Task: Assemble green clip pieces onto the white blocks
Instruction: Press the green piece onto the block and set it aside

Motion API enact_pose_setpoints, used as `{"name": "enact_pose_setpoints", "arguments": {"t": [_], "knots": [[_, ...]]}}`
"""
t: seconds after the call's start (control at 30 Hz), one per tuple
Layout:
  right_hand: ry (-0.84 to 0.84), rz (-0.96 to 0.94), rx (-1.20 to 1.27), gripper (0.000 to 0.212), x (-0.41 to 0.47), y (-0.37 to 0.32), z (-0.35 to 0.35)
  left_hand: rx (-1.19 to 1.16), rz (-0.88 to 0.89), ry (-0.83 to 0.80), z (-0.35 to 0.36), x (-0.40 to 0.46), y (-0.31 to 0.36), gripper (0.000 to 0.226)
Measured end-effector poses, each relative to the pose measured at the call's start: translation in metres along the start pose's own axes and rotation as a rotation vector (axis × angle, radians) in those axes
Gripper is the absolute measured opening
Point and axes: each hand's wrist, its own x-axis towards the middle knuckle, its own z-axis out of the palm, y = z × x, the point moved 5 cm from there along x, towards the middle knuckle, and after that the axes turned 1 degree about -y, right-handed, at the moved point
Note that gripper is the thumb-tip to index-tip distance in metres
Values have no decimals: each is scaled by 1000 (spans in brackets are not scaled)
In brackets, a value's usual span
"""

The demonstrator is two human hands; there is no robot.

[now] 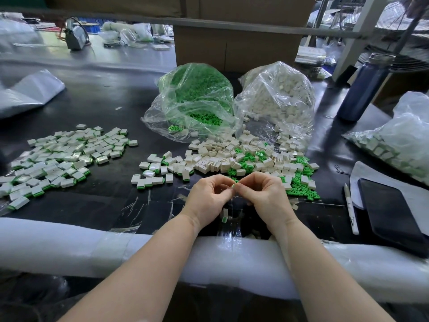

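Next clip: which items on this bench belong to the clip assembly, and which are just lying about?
Job:
left hand and right hand pinching one small piece
loose blocks and clips
finished pile
green clip bag
white block bag

Lying about:
blue bottle
pen
phone
cardboard box

I cannot make out the small piece [233,185] pinched between both hands' fingertips; the bag of assembled blocks [399,145] at three o'clock is cut off.

Green clips [301,189] lie among white blocks [222,156] on a black table [111,101] by a dark blue bottle [362,89].
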Motion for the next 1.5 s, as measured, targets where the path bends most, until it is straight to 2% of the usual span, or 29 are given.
{"name": "enact_pose_setpoints", "arguments": {"t": [0.33, 0.43, 0.5, 0.6, 0.73, 1.2, 1.4, 1.5], "knots": [[-26, -14, 1, 9, 1, 1, 1, -34, 14, -21, 0, 1, -1, 16], [-7, 22, 107, 10, 1, 1, 1, -59, 19, -4, -1, 1, 1, 18], [-58, 41, 147, 13, 1, 1, 6, -51, 41, 5, -2, 2, 3, 19], [-166, 31, 28, 20, 0, 1, 13, -67, 65, -16, -1, 2, 5, 19], [-217, 42, 5, 23, -1, 0, 15, -69, 81, -45, 1, 1, 6, 20], [-188, 48, -6, 17, 0, 2, 10, 97, 107, -129, 6, 0, 3, 30], [-186, 44, 8, 17, 0, 3, 9, 158, 108, -149, 6, -2, 6, 18], [-185, 45, 24, 18, 0, 4, 9, 196, 110, -154, 6, 0, 4, 26]]}}
